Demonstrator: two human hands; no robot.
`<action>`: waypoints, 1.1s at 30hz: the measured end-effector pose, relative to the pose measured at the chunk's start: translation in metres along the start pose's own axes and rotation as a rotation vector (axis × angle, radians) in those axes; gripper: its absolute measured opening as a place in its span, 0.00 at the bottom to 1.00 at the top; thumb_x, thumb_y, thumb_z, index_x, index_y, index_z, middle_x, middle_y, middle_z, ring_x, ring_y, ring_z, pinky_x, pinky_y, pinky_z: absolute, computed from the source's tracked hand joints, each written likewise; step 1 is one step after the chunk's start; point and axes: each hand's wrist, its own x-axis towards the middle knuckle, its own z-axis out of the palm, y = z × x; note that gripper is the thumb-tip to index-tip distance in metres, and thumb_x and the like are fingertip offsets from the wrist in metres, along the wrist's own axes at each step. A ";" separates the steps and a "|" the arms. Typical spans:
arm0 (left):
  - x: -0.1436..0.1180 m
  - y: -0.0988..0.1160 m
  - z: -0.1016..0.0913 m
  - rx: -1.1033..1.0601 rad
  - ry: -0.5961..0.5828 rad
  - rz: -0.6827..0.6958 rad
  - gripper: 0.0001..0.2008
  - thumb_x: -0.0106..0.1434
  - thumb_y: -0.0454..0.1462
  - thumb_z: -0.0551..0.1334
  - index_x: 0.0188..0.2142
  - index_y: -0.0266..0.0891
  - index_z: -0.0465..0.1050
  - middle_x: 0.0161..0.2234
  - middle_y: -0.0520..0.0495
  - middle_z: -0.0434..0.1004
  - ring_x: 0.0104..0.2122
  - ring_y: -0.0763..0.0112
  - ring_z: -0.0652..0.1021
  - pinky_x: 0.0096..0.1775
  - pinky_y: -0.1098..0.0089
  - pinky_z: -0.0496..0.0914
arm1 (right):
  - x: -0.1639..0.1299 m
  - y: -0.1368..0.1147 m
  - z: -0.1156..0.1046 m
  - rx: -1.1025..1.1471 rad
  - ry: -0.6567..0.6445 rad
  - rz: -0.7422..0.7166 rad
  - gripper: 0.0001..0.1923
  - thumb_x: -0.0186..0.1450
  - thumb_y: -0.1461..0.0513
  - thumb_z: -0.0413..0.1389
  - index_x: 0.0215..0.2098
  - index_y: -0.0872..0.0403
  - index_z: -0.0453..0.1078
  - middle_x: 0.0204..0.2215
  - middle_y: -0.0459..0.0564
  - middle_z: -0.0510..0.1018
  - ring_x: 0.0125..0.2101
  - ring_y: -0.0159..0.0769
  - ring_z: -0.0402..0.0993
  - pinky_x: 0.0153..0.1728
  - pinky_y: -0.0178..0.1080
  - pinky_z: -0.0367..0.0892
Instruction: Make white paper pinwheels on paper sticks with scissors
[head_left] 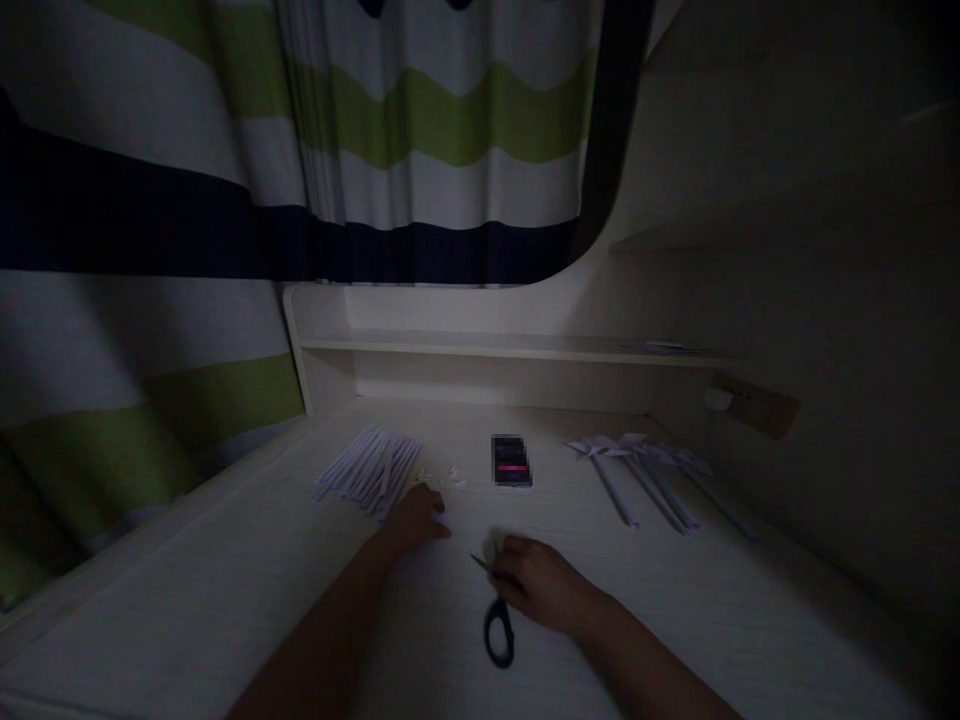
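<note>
The scissors (498, 604) lie on the near part of the tabletop (420, 630), just at the left side of the right hand (541, 582), which is clearly the nearer of the two. Their long axis runs roughly near to far, the dark handle loop toward the near edge and the blades fanned apart at the far end, one slanting left. The right grip is curled with its fingertips over the pivot area; whether it holds the scissors or only rests against them I cannot tell. Farther off and to the left, the left hand (415, 515) shows thumb and fingers slightly apart; whether something is pinched there is too dark to tell. It sits beside the near right end of a pile of paper sticks (367, 465), with small pale scraps (444, 479) just beyond its fingers.
</note>
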 end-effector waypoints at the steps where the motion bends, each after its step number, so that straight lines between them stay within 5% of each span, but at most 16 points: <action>1: 0.000 -0.001 0.000 -0.002 0.003 0.002 0.19 0.41 0.44 0.65 0.33 0.37 0.70 0.34 0.45 0.68 0.37 0.62 0.69 0.39 0.69 0.61 | 0.000 0.000 0.000 0.002 -0.001 -0.002 0.11 0.60 0.61 0.46 0.29 0.56 0.69 0.28 0.50 0.70 0.30 0.32 0.67 0.32 0.32 0.60; 13: 0.001 0.001 0.000 -0.014 0.041 0.023 0.20 0.38 0.42 0.67 0.30 0.36 0.68 0.34 0.44 0.68 0.37 0.62 0.68 0.38 0.68 0.60 | 0.000 -0.001 -0.001 -0.006 0.010 -0.015 0.10 0.60 0.62 0.47 0.29 0.57 0.69 0.28 0.49 0.71 0.29 0.31 0.66 0.30 0.31 0.59; 23: -0.001 0.008 -0.025 -0.111 0.022 0.054 0.06 0.46 0.38 0.62 0.21 0.37 0.69 0.25 0.49 0.71 0.32 0.67 0.70 0.36 0.70 0.59 | 0.000 0.003 0.005 0.049 0.043 0.012 0.10 0.60 0.63 0.46 0.29 0.56 0.69 0.27 0.48 0.71 0.28 0.31 0.67 0.30 0.31 0.59; 29: -0.007 0.011 -0.049 -0.226 0.061 0.049 0.09 0.52 0.41 0.56 0.25 0.36 0.70 0.25 0.49 0.71 0.28 0.70 0.70 0.31 0.73 0.60 | 0.005 0.007 0.008 0.301 0.190 0.093 0.12 0.60 0.63 0.46 0.22 0.56 0.67 0.22 0.46 0.67 0.24 0.29 0.64 0.26 0.31 0.58; 33: -0.011 0.025 -0.054 -0.522 0.099 -0.014 0.11 0.50 0.42 0.56 0.24 0.36 0.69 0.22 0.51 0.70 0.25 0.71 0.70 0.28 0.74 0.61 | 0.009 0.005 0.007 0.595 0.303 0.193 0.16 0.61 0.58 0.45 0.21 0.57 0.66 0.20 0.45 0.65 0.23 0.28 0.62 0.25 0.31 0.57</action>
